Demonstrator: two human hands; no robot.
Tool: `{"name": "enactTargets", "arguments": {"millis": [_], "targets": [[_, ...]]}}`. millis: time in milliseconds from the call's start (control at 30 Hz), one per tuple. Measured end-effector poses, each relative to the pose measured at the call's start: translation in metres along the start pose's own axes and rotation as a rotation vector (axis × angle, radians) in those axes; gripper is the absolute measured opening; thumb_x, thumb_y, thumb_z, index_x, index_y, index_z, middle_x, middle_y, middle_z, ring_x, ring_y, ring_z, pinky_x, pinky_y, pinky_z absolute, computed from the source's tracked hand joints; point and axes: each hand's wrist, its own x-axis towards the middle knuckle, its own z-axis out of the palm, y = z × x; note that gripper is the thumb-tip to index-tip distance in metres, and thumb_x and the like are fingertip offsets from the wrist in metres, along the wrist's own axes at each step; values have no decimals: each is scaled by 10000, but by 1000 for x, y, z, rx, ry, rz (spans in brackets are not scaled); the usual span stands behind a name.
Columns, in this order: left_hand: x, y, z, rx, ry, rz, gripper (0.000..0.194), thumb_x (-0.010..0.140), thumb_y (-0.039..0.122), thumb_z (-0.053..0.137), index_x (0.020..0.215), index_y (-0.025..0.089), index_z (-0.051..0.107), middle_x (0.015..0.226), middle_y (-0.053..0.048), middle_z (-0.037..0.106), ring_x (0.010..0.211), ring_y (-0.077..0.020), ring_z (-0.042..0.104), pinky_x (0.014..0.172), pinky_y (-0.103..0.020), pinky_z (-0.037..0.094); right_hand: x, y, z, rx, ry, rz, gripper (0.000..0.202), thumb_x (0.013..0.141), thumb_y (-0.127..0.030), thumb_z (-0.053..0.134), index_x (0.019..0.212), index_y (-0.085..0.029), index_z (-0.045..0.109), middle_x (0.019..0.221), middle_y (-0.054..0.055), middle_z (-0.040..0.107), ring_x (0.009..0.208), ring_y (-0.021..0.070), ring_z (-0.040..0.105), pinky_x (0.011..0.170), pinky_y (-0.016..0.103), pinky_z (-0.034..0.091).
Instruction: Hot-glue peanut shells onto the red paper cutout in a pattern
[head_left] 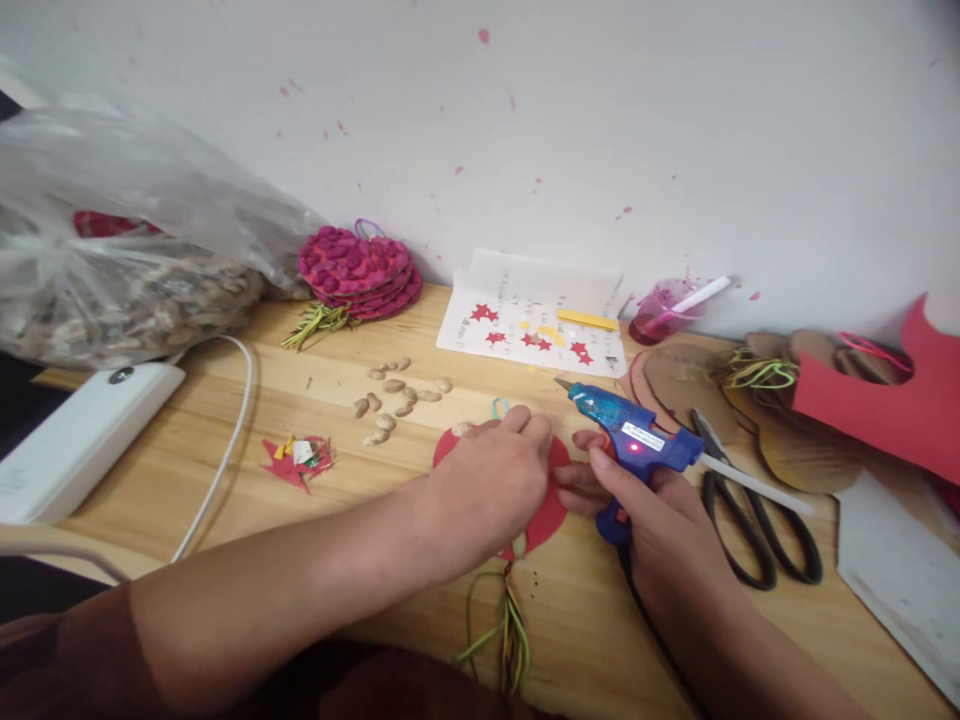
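red disc [549, 515] juts past left hand [491, 485], grip unclear; right hand [664, 515] clamps glue gun [634, 435].

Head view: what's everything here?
Glue gun: one, blue, right
Disc: one, red, centre
Tassel: one, greenish, below disc
Loose shells: about twelve, beige, left
Scraps: pile, mostly red, left
Power pack: one, white, left
Cable: one, white, left
Bag: one, clear, left
Knobbly discs: several, magenta, by wall
Paper: one, white, back
Stars: several, red, on paper
Strip: one, yellow, on paper
Cup: one, pinkish, back right
Scissors: one, black, right
Cardboard: several, brown, right
Cut sheet: one, red, right
Flat sheet: one, whitish, right
Table: one, brown, underneath
Wall: one, white, behind
Left hand: one, over disc
Right hand: one, holding glue gun
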Motion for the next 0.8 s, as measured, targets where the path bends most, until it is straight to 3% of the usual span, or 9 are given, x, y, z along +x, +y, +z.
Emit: {"name": "enactTargets", "arguments": {"millis": [167,400,800], "targets": [[2,2,-5,-6,-65,-22,204,941,184,584,1081,107,713,1116,-139,584,1077,-306,532,804,-407,552,-1,1,-1,7,-8,-9,398,695,-427,881,970,-185,728,931,58,738,790,226,744,672,335,650],[0,0,-1,32,-13,9,201,929,190,599,1072,102,709,1067,-131,583,1043,-296,529,766,-385,544,1,1,0,-5,-8,-19,374,716,-416,866,988,-199,727,1011,54,734,814,223,746,674,329,648],[1,-1,-7,9,-63,12,208,936,148,547,1086,89,679,1080,-135,577,1050,-294,520,835,-399,535,-2,1,2,16,-11,-20,306,743,-385,849,961,-218,713,942,11,731,786,179,733,681,303,642]]}}
